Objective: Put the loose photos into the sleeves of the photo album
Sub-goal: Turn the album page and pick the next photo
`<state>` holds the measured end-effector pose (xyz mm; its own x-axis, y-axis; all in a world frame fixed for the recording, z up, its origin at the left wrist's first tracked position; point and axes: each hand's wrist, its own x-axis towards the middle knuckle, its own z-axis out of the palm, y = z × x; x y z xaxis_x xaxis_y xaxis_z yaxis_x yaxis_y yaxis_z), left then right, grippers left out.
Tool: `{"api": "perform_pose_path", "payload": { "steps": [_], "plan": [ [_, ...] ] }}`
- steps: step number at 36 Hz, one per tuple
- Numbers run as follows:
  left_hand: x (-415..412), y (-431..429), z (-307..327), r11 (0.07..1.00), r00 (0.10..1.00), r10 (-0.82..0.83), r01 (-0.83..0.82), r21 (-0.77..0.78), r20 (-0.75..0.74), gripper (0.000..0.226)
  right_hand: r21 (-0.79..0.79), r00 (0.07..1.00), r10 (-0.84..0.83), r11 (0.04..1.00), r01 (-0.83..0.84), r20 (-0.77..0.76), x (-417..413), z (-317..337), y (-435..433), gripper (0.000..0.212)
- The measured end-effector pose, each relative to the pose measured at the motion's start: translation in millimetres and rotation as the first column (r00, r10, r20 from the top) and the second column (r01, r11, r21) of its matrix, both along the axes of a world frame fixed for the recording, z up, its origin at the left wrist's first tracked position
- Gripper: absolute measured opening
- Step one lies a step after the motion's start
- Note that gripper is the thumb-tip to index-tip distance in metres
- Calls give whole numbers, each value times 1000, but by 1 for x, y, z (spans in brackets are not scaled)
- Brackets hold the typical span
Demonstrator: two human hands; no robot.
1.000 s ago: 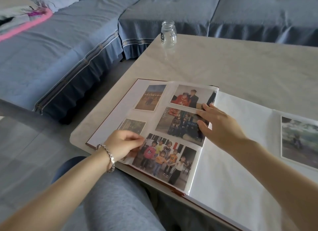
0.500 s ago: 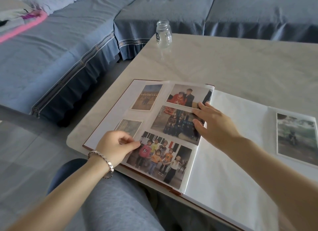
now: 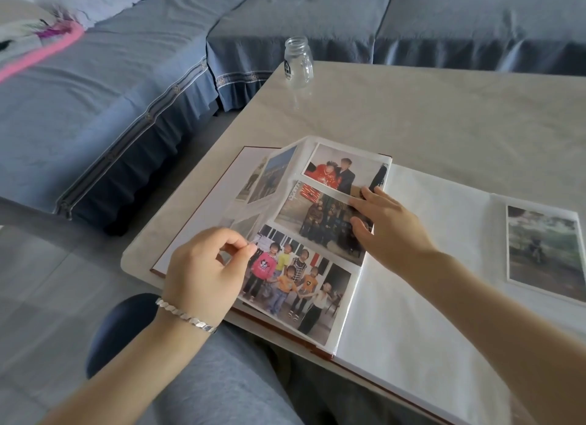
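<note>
One photo album (image 3: pixel 412 266) lies open at the surface's (image 3: pixel 444 114) near left. The left hand's (image 3: pixel 203 272) fingers are clamped on the raised sleeve sheet (image 3: pixel 295 285), which holds three photos. The right hand (image 3: pixel 390 231) presses on it, fingers straight and apart. One photo (image 3: pixel 545 250) lies on the right page, and one glass jar (image 3: pixel 298 61) stands at the far edge.

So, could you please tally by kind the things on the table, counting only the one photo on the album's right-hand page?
Album: 1
Glass jar: 1
Photo on the right-hand page: 1
Total: 3
</note>
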<state>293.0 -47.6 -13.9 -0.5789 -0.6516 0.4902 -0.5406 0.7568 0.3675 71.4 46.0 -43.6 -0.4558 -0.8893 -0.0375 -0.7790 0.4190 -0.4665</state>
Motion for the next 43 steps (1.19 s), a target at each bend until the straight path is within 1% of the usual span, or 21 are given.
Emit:
{"api": "perform_pose_path", "payload": {
  "steps": [3,10,13,17,21,24,26,28,30,31,32,33,34,35,36,37,38,39,40,41,43],
  "plan": [
    [0,1,3,1000,1000,-1,1,-16,20,16,-10,1000,5,1000,-5,-1,1,1,1,39],
    [0,2,12,999,997,-29,28,19,73,16,-14,1000,-1,1000,1,5,2,2,1,40],
    [0,0,15,990,999,-38,35,138,21,17,-17,1000,-1,1000,1,0,1,1,1,40],
    [-2,-1,19,952,1000,-3,10,306,-23,21,-13,1000,-5,1000,5,0,0,-2,0,41],
    [-3,-2,19,865,996,40,8,502,-85,25,-16,1000,-7,1000,7,2,-1,-4,-1,42],
    [-3,-4,15,810,993,73,-7,586,-90,24,-19,1000,-3,1000,3,0,-1,-6,0,42],
    [-1,-9,10,776,995,90,-47,630,-37,22,-25,1000,0,1000,0,-1,-2,-6,0,42],
    [2,-12,2,787,995,47,-93,610,91,22,-37,1000,0,999,0,1,-2,-6,0,41],
    [1,-9,-7,861,956,-20,-132,492,292,19,-47,1000,1,999,-1,-1,-2,-8,0,41],
    [-2,-6,-11,909,930,-8,-146,389,367,18,-49,1000,0,999,0,-4,-2,-9,0,41],
    [-5,-2,-15,950,916,13,-137,282,400,22,-53,1000,-1,999,1,-8,-2,-10,0,41],
    [-11,4,-19,972,921,-2,-89,216,389,26,-57,1000,-3,998,2,-14,-2,-11,0,40],
    [-17,11,-22,982,937,-57,-10,190,344,29,-61,1000,-5,998,4,-19,-2,-13,-1,40],
    [-23,18,-24,975,938,-160,103,196,306,32,-66,1000,-7,998,6,-22,-2,-14,-1,40],
    [-28,25,-27,948,907,-291,230,221,304,36,-76,1000,-9,997,7,-24,-3,-15,-1,40],
    [-34,33,-29,902,842,-413,328,280,347,43,-87,1000,-11,996,9,-23,-3,-15,0,39],
    [-39,39,-33,862,771,-497,384,332,398,50,-97,1000,-12,995,9,-22,-3,-16,0,39],
    [-42,44,-37,842,715,-532,386,377,454,56,-104,1000,-9,995,7,-23,-3,-16,0,39],
    [-44,46,-41,842,679,-532,357,405,506,59,-107,1000,-5,994,2,-26,-4,-17,1,39],
    [-44,47,-45,855,665,-512,335,397,543,60,-107,1000,0,994,-2,-27,-5,-18,1,39],
    [-45,44,-50,890,680,-450,291,350,578,57,-103,1000,6,995,-8,-24,-6,-18,1,40]
  ]
}}
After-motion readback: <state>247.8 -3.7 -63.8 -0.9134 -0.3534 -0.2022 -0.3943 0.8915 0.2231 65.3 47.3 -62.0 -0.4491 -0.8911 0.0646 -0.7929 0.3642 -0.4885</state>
